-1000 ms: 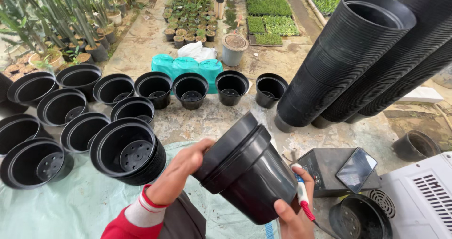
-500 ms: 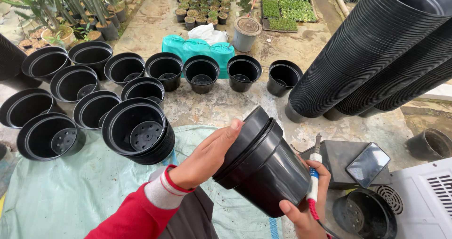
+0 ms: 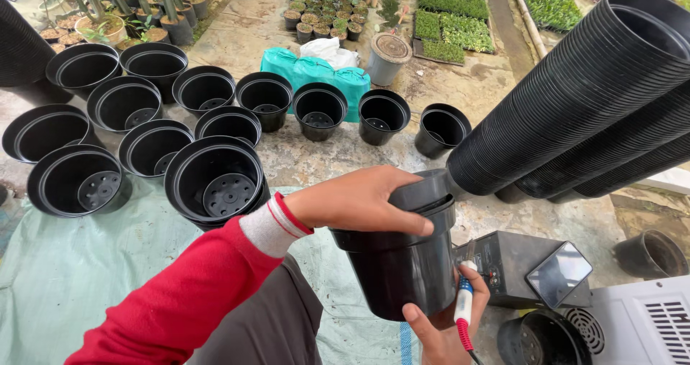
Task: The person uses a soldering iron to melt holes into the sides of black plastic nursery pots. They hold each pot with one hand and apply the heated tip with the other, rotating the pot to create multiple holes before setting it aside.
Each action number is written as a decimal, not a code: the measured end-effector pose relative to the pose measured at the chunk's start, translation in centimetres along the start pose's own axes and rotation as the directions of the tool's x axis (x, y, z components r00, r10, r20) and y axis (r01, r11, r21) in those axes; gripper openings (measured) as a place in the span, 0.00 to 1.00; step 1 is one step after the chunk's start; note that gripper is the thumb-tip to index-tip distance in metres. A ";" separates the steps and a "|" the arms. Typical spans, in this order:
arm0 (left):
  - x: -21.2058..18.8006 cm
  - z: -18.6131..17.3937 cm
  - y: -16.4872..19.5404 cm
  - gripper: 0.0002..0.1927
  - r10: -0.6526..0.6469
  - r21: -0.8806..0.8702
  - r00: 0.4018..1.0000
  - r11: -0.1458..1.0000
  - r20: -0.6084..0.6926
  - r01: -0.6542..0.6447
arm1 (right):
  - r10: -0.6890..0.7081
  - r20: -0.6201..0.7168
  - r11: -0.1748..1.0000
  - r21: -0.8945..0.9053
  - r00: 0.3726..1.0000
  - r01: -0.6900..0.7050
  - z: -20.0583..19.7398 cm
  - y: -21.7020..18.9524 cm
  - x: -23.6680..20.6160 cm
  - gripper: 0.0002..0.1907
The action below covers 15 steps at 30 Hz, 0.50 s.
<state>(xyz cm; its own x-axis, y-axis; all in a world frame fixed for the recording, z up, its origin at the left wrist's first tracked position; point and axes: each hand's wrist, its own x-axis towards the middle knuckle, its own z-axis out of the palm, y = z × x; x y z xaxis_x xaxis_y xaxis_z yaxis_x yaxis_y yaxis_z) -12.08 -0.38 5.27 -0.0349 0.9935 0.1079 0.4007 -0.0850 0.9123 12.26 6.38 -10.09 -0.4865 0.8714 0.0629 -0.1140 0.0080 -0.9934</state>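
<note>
Fingers of the left hand (image 3: 359, 201) are closing over stacked black pots (image 3: 406, 253); the right hand (image 3: 445, 329) is gripping them plus a red-white pen (image 3: 463, 309). Teal bags (image 3: 309, 74) are sitting far behind.

Plant nursery, seedling trays (image 3: 451, 5), stacked black pots (image 3: 575, 99)

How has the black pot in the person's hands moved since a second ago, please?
Yes. The black pot has turned from lying tilted to nearly upright, rim up, beside the grey box. The left hand now covers its rim; the right hand supports it below.
</note>
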 end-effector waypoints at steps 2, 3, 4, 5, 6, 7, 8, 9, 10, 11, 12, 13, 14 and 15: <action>0.1 -0.3 0.3 0.24 0.119 0.069 0.993 0.991 -0.002 -0.118 | -0.029 0.017 0.999 0.034 0.999 0.029 0.4 -0.1 -0.1 0.50; 0.2 -0.4 0.5 0.24 0.179 0.103 0.984 0.979 0.002 -0.179 | -0.067 0.022 0.994 0.083 0.998 0.065 0.5 -0.4 0.0 0.48; 0.3 -0.4 0.6 0.24 0.184 0.162 0.982 0.969 0.043 -0.189 | -0.105 0.023 0.986 0.130 0.994 0.101 0.5 -0.7 0.1 0.46; 0.4 -0.4 0.8 0.23 0.187 0.220 0.979 0.954 0.086 -0.202 | -0.192 0.012 0.975 0.120 0.981 0.189 0.3 -1.2 0.4 0.41; 0.6 -0.3 0.9 0.23 0.189 0.276 0.973 0.936 0.131 -0.219 | -0.278 0.000 0.955 0.109 0.961 0.277 -0.1 -1.7 0.7 0.37; 0.7 0.1 1.0 0.22 0.194 0.290 0.961 0.925 0.199 -0.246 | -0.362 -0.010 0.927 0.097 0.932 0.362 -0.5 -2.3 1.0 0.32; 0.7 0.8 1.0 0.22 0.195 0.299 0.945 0.915 0.264 -0.273 | -0.430 0.023 0.902 0.060 0.903 0.428 -1.0 -2.8 1.5 0.32; 0.5 1.6 1.0 0.22 0.193 0.303 0.925 0.906 0.327 -0.296 | -0.489 0.062 0.872 0.025 0.870 0.488 -1.4 -3.2 1.8 0.33; 0.5 2.3 1.0 0.21 0.174 0.305 0.912 0.905 0.373 -0.297 | -0.543 0.104 0.837 -0.007 0.833 0.547 -1.8 -3.6 2.0 0.34; 0.6 2.9 1.0 0.20 0.156 0.309 0.895 0.902 0.418 -0.301 | -0.502 0.138 0.864 0.037 0.854 0.502 -2.0 -3.8 2.2 0.33; 0.8 3.4 1.0 0.20 0.139 0.314 0.875 0.898 0.463 -0.309 | -0.464 0.174 0.886 0.079 0.869 0.457 -2.1 -3.9 2.2 0.32; 1.0 3.5 1.0 0.19 0.160 0.299 0.870 0.897 0.467 -0.325 | -0.426 0.211 0.905 0.118 0.880 0.409 -2.2 -4.0 2.2 0.31; 1.2 3.6 0.9 0.19 0.180 0.284 0.865 0.896 0.469 -0.341 | -0.410 0.238 0.912 0.108 0.880 0.396 -2.3 -4.0 2.1 0.32; 1.3 3.5 0.9 0.19 0.200 0.270 0.860 0.895 0.469 -0.355 | -0.394 0.267 0.919 0.098 0.880 0.382 -2.3 -4.1 2.1 0.32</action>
<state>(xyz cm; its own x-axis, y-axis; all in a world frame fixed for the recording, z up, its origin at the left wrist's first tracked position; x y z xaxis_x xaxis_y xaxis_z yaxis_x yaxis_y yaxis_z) -8.52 1.12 4.87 0.4796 0.8729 0.0898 0.6184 -0.4089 0.6711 13.71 9.29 -6.12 -0.6142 0.6323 0.4721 -0.3757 0.2918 -0.8796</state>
